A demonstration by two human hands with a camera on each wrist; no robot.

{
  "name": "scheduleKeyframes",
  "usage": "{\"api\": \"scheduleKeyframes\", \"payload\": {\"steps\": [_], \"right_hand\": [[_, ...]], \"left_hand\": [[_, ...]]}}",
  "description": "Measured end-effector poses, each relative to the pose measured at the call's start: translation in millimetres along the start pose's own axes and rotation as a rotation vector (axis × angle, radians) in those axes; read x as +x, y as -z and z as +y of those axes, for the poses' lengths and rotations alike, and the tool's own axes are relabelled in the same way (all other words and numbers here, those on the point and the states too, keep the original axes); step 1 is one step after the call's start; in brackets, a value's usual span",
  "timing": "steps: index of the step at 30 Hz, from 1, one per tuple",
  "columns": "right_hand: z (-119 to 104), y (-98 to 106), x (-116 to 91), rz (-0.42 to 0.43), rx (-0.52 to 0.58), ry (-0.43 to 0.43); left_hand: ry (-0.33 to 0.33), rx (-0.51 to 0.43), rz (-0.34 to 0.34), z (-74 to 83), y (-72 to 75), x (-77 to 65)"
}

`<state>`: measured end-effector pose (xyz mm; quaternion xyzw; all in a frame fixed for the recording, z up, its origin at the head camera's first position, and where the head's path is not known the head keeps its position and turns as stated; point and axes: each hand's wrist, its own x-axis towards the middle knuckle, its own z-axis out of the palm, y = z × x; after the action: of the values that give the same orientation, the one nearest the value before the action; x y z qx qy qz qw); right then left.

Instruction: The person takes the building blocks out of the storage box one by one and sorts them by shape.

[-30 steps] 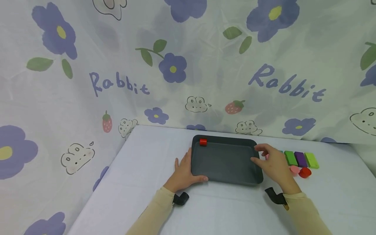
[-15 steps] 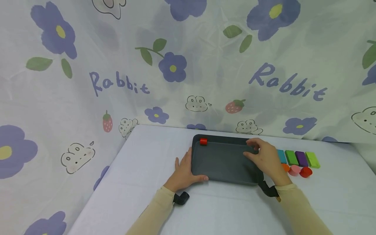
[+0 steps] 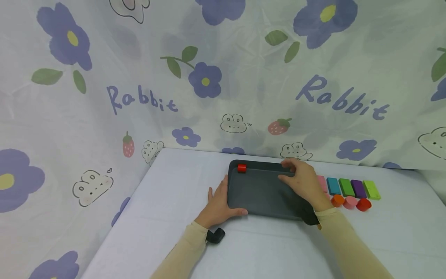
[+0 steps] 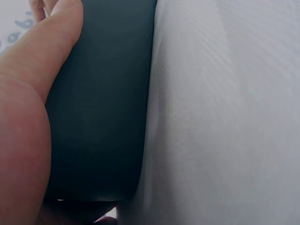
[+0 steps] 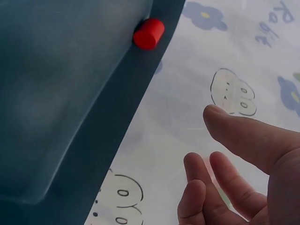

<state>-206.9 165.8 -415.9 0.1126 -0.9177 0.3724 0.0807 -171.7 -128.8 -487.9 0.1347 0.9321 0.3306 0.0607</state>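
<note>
A dark grey tray (image 3: 261, 190) lies on the white table. My left hand (image 3: 217, 205) rests at its near left corner, fingers straight along the left side and thumb on the front rim. In the left wrist view the thumb (image 4: 51, 42) lies against the tray's outer wall (image 4: 108, 103). A red cylinder (image 3: 242, 168) sits inside the tray at the far left corner. Over the tray's right part hovers my right hand (image 3: 304, 182), fingers loosely bent and thumb apart. In the right wrist view nothing shows between thumb and fingers, and the red cylinder (image 5: 149, 34) is well beyond them.
Right of the tray stand flat blocks in a row: pink (image 3: 322, 183), blue (image 3: 333, 186), green (image 3: 346, 187), purple (image 3: 358, 188) and lime (image 3: 371, 190). Before them are an orange (image 3: 337, 200), a pink (image 3: 350, 202) and a red piece (image 3: 364, 204). A patterned cloth (image 3: 258, 89) hangs behind.
My right hand has moved left from beside the coloured blocks to over the tray's right part, uncovering the blue and pink blocks. The left hand, tray and red cylinder have stayed put.
</note>
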Motion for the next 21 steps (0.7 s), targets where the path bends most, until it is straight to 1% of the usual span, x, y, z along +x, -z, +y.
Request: {"api": "scheduleKeyframes", "payload": {"steps": [8,13,17,21], "right_hand": [[-8,-9,12,-0.007,-0.016,0.047],[-14,-17,19,-0.037,-0.022,0.052],[-21,-25,25,-0.065,-0.021,0.05],[-26,-32,31,-0.081,-0.026,0.072]], "left_hand": [[0.001,-0.012,0.005,0.5,-0.1,-0.3],[0.014,-0.009,-0.009,1.2,0.3,-0.2],[0.006,-0.007,-0.007,1.3,0.6,-0.5],[0.009,0.003,-0.008,0.9,0.6,0.0]]}}
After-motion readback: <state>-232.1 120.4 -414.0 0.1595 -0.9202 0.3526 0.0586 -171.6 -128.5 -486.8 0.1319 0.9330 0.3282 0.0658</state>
